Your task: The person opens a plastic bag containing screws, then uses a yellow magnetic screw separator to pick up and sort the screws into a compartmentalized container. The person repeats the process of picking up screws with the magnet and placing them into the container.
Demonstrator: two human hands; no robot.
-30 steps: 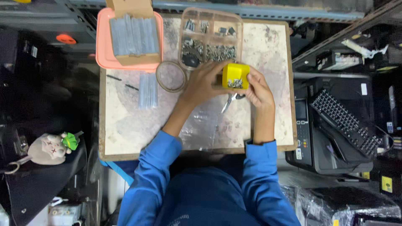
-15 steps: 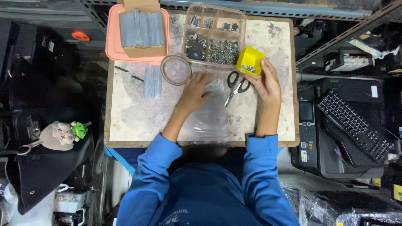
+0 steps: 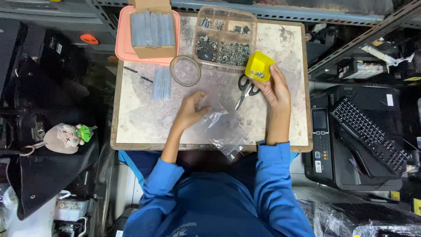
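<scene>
My right hand (image 3: 275,90) holds a small yellow box (image 3: 258,66) with metal screws inside, tilted above the table's right side. Just left of it lie scissors (image 3: 245,89) with dark handles. My left hand (image 3: 191,109) rests at the table's middle with fingers curled on the edge of a clear plastic bag (image 3: 226,129). More clear bags lie under it toward the front edge.
A clear compartment box of screws (image 3: 224,37) stands at the back. A pink tray (image 3: 125,48) holds a cardboard box of clear bags (image 3: 151,28). A clear ring (image 3: 185,70) and a bag stack (image 3: 161,83) lie left. A printer (image 3: 351,145) stands right of the table (image 3: 136,123).
My right hand has carried the yellow box to the right, away from the middle. My left hand has come off the box and dropped down onto the clear plastic bag.
</scene>
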